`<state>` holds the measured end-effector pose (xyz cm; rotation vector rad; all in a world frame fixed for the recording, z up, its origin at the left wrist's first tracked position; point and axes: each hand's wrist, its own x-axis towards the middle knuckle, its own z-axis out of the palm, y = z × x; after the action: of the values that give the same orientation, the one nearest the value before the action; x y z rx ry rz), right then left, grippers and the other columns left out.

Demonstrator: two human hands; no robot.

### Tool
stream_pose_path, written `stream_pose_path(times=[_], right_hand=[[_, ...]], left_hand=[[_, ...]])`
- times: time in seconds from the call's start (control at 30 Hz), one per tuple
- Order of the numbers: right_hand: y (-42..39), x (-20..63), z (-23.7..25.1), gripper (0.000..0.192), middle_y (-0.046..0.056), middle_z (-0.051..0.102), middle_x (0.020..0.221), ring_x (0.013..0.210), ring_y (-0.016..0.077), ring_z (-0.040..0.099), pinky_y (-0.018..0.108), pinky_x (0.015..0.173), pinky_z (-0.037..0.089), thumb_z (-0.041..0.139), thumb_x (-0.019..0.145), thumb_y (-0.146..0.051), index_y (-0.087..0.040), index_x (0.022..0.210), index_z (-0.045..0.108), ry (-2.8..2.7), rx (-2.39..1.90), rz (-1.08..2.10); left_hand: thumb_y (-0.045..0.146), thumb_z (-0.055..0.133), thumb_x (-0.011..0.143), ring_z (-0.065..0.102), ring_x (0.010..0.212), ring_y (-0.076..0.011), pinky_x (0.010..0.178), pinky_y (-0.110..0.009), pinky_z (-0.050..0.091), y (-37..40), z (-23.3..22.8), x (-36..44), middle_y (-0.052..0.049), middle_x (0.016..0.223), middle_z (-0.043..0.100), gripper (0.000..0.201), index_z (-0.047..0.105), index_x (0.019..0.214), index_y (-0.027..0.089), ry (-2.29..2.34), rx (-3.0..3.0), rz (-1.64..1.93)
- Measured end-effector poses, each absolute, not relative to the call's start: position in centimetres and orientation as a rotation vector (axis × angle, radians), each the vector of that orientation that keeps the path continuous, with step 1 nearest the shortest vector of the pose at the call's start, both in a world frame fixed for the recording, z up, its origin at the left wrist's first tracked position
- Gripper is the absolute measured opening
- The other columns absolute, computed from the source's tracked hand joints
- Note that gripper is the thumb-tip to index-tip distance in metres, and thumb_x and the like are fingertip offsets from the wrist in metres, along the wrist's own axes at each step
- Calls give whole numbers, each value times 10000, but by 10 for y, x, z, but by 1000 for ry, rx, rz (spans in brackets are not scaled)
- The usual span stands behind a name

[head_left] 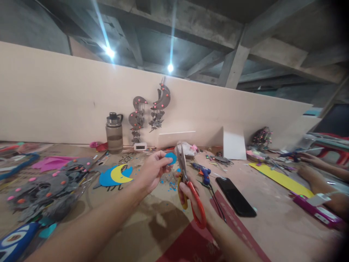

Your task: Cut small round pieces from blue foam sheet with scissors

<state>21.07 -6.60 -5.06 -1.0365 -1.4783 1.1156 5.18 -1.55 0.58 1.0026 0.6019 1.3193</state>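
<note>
My left hand (153, 170) pinches a small round blue foam piece (171, 158) between thumb and fingers, raised above the table. My right hand (194, 192) grips scissors (185, 182) with red and yellow handles, their blades pointing up right beside the blue piece. Tiny blue scraps lie on the table below the hands. A yellow crescent on a blue foam shape (117, 175) lies to the left of my left hand.
A black phone (236, 196) and a blue glue gun (202, 172) lie to the right. Grey foam shapes with pink dots (46, 189) cover the left. A water bottle (114, 133) stands by the wall. Another person's arms (321, 171) rest at the far right near yellow foam (280, 179).
</note>
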Motion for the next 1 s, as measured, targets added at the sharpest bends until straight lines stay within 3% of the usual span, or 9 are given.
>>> stream_pose_path(times=[0.2, 1.0], right_hand=[[-72, 209, -48, 631, -68, 435, 593, 457, 90, 409, 206, 418, 354, 615, 811, -601, -173, 1260, 504, -1444, -1059, 1134], [-75, 206, -48, 552, -69, 417, 640, 454, 61, 385, 169, 378, 286, 630, 804, -601, -192, 1165, 545, -1396, -1097, 1141]], left_hand=[[238, 816, 572, 513, 570, -80, 531, -219, 368, -14, 1, 54, 19, 641, 589, 288, 572, 697, 153, 628, 1020, 1311], [226, 821, 559, 518, 589, -84, 537, -220, 362, -18, 1, 57, 19, 649, 589, 290, 563, 669, 152, 647, 1007, 1351]])
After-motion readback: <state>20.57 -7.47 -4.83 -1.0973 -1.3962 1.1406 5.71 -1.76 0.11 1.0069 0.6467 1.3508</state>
